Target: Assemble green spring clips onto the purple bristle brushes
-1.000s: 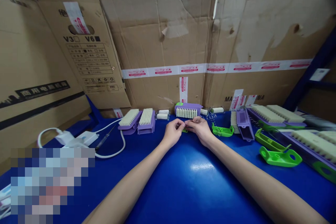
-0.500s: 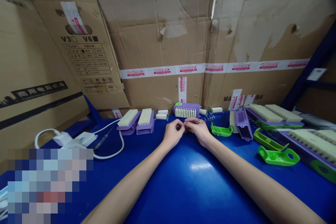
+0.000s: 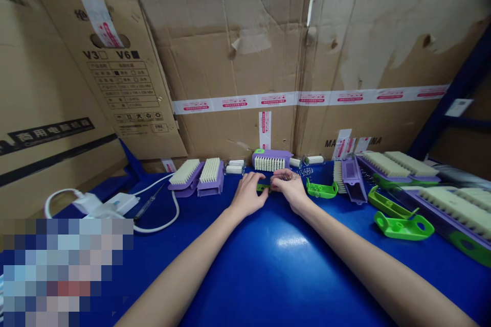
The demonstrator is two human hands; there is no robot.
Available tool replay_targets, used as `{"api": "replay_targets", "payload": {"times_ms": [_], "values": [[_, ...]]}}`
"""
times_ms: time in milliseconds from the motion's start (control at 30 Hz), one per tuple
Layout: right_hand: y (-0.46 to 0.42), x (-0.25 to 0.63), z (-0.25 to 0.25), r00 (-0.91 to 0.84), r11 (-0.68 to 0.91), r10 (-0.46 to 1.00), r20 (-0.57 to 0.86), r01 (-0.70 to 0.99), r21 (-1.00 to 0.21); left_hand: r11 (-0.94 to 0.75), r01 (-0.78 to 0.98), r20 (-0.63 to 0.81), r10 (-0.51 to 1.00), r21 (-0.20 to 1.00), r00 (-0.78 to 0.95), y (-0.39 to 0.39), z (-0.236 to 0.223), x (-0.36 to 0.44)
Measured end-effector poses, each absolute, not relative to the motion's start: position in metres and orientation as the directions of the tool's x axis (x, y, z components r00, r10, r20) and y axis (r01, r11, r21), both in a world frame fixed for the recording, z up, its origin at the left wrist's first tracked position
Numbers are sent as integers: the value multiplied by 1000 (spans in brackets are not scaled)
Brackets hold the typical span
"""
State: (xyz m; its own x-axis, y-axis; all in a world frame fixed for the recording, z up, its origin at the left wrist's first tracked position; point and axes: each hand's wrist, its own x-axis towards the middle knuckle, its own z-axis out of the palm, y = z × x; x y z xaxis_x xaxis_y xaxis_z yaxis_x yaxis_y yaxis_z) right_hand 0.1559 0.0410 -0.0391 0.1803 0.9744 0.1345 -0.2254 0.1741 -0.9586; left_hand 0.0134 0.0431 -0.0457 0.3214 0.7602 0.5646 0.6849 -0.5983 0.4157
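Observation:
My left hand curls its thumb and fingers around a small green plastic piece, which is low over the blue table and partly hidden by the fingers. Close beside it, my right hand is closed, thumb and forefinger pinched near the green piece's right end. Thin wire loops of a metal spring show at the right hand's curled fingers; what the fingertips hold is too small to make out. Just behind the hands lies a purple brush with cream bristles. Loose springs lie to its right.
Two purple brushes and clear-cased white rollers stand left. Green shells, an upended purple brush body and more brushes lie right. A white cable, power strip and screwdriver are far left. Cardboard walls the back.
My left hand's fingers have spread from a pinch, exposing more of the green piece. My right hand stays closed beside it. The view has shifted slightly.

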Motion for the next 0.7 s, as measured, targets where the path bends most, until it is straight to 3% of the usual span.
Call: {"api": "replay_targets", "payload": {"times_ms": [67,133,333,467,600,700], "values": [[41,158,-37,169,152,979,113,-241,-959,-541,797,518,778,268,355,43,-46,6],[41,158,-35,162,149,980,111,-242,-959,-498,843,457,809,202,369,44,-47,2],[43,159,-40,123,183,979,161,-196,-963,-491,836,397,837,243,376,48,-48,3],[46,160,-46,69,260,964,255,-82,-962,-529,724,420,836,442,354,51,-49,5],[49,161,-50,52,327,943,329,54,-944,-506,464,406,862,727,302,55,-51,5],[50,163,-52,57,365,924,379,171,-915,-440,308,365,890,843,272,56,-50,5]]}}
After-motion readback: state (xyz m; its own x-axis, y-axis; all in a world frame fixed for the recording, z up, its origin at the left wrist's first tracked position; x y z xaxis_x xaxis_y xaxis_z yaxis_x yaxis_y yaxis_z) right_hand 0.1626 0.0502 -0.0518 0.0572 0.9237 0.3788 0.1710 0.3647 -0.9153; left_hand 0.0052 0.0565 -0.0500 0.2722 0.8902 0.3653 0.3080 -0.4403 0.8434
